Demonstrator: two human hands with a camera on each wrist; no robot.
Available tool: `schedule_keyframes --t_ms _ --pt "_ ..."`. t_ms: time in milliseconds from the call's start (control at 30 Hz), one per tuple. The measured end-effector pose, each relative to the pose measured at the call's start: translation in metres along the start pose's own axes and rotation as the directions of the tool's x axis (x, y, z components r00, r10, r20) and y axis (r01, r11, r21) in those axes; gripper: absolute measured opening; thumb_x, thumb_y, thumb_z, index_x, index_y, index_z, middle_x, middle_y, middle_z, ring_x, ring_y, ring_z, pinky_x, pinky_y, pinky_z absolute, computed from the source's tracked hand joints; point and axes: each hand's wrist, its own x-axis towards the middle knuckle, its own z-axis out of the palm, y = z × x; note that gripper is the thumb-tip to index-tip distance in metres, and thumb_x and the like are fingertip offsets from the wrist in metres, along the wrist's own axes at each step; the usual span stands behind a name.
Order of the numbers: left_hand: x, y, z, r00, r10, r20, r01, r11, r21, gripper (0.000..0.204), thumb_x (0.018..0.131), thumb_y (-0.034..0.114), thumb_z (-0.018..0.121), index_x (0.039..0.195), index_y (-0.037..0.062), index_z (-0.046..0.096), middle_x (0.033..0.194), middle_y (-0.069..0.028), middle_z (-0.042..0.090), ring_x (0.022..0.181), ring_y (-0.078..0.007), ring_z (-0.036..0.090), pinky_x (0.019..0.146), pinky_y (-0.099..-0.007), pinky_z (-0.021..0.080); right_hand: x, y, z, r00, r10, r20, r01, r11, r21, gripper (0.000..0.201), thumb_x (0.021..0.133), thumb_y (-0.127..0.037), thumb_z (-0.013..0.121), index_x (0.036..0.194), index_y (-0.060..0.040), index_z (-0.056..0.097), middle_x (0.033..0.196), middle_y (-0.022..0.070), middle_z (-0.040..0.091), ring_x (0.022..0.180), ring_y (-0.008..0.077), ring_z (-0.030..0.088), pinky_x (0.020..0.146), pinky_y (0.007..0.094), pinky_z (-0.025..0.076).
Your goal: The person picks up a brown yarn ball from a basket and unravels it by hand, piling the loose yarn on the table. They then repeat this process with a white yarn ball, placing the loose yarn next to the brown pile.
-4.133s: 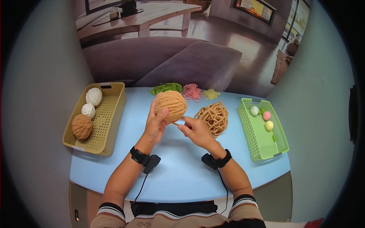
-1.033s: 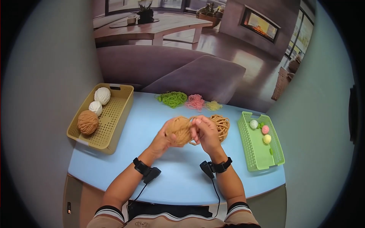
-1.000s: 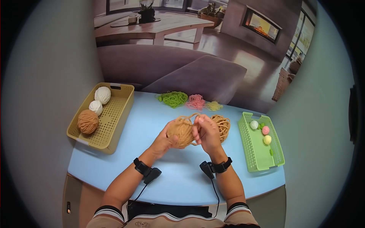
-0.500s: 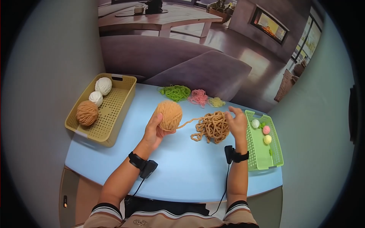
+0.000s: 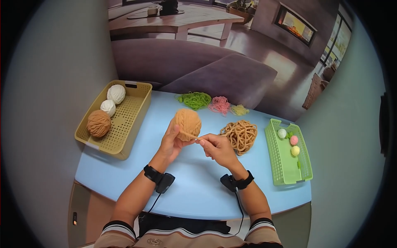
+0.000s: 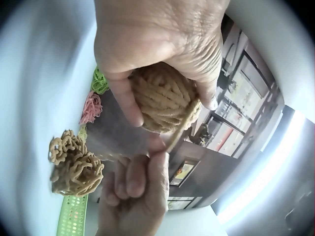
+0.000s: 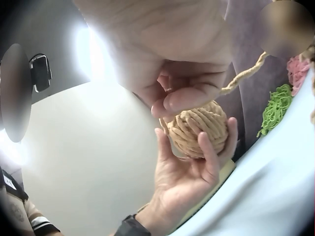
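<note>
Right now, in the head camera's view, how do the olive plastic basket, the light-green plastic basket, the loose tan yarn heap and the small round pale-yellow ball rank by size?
Largest to smallest:
1. Olive plastic basket
2. Light-green plastic basket
3. Loose tan yarn heap
4. Small round pale-yellow ball

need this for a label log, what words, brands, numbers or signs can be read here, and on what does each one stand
None can be read in any view.
Emblem on the shirt: too small to read.
Tan basket: pale tag on its near end, no readable lettering.
Green basket: no readable lettering.
</note>
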Motion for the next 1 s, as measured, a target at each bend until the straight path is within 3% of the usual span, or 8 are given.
schedule_keyframes --t_ms 367,500,567,667,733,800,900,1000 --pt "-0.005 -0.006 0.000 0.978 -0.192 0.082 0.184 0.978 0.097 0.077 0.091 0.048 0.069 0.150 0.0097 0.039 0.138 -0.0081 0.057 0.121 -0.0199 0.062 0.092 -0.0368 0.058 -0.008 -0.024 -0.067 0.769 -0.187 -0.612 0.381 0.902 0.203 0.024 0.106 -0.019 0.053 0.108 0.0006 0.067 0.070 0.0011 0.062 0.055 0.0035 0.052 0.048 0.0194 0.041" --pt "-0.004 -0.004 0.004 0.991 -0.131 0.024 0.129 0.988 0.081 0.085 0.087 0.055 0.070 0.148 0.0043 0.040 0.140 -0.0129 0.057 0.129 -0.0257 0.057 0.108 -0.0427 0.048 -0.010 0.020 -0.134 0.725 -0.171 -0.668 -0.042 0.956 -0.290 0.028 0.098 -0.020 0.063 0.114 0.0017 0.068 0.088 0.0094 0.069 0.071 0.0154 0.063 0.060 0.0288 0.050" --pt "-0.005 -0.002 0.008 0.992 -0.128 0.023 0.125 0.988 0.088 0.086 0.087 0.055 0.070 0.148 0.0034 0.040 0.141 -0.0132 0.056 0.130 -0.0262 0.055 0.109 -0.0431 0.046 -0.010 0.030 -0.136 0.709 -0.438 -0.553 -0.261 0.566 -0.782 0.034 0.093 -0.021 0.068 0.118 0.0020 0.068 0.100 0.0133 0.070 0.082 0.0230 0.067 0.069 0.0344 0.053" --pt "-0.005 0.000 0.009 0.991 -0.120 0.056 0.116 0.991 0.072 0.079 0.092 0.049 0.067 0.150 0.0044 0.037 0.143 -0.0126 0.054 0.131 -0.0254 0.055 0.107 -0.0431 0.049 -0.002 0.019 -0.105 0.806 -0.354 -0.474 -0.010 0.793 -0.609 0.047 0.088 -0.021 0.072 0.128 0.0011 0.063 0.116 0.0183 0.068 0.089 0.0289 0.068 0.077 0.0387 0.054" --pt "-0.007 0.001 0.011 0.993 -0.100 0.066 0.096 0.993 0.069 0.075 0.094 0.045 0.066 0.150 0.0056 0.035 0.143 -0.0122 0.053 0.130 -0.0251 0.055 0.104 -0.0433 0.052 0.003 0.000 -0.066 0.972 0.068 -0.227 -0.119 0.967 -0.223 0.053 0.088 -0.023 0.074 0.133 0.0006 0.059 0.117 0.0197 0.068 0.081 0.0285 0.069 0.073 0.0379 0.054" --pt "-0.008 0.004 0.016 0.997 -0.053 0.061 0.048 0.996 0.081 0.075 0.094 0.044 0.066 0.150 0.0064 0.034 0.142 -0.0121 0.053 0.129 -0.0256 0.056 0.102 -0.0439 0.053 0.003 0.009 -0.024 0.987 -0.122 -0.104 0.093 0.964 -0.249 0.053 0.089 -0.028 0.074 0.131 0.0007 0.058 0.105 0.0157 0.073 0.067 0.0225 0.067 0.066 0.0352 0.053" --pt "-0.006 0.007 0.014 0.999 -0.020 0.048 0.015 0.995 0.102 0.074 0.094 0.043 0.068 0.150 0.0079 0.034 0.140 -0.0116 0.054 0.127 -0.0256 0.058 0.097 -0.0438 0.056 -0.002 0.003 0.008 0.998 -0.061 -0.005 0.048 0.827 -0.560 0.041 0.093 -0.030 0.071 0.119 0.0009 0.065 0.089 0.0123 0.076 0.059 0.0158 0.062 0.062 0.0332 0.053" --pt "-0.004 0.004 0.009 0.999 -0.017 0.040 0.014 0.996 0.083 0.075 0.094 0.045 0.068 0.150 0.0079 0.034 0.137 -0.0115 0.055 0.121 -0.0243 0.061 0.094 -0.0430 0.057 -0.002 0.001 0.003 1.000 0.013 -0.006 -0.014 0.912 -0.411 0.029 0.098 -0.029 0.065 0.103 -0.0006 0.071 0.077 0.0071 0.074 0.056 0.0102 0.059 0.057 0.0300 0.051"
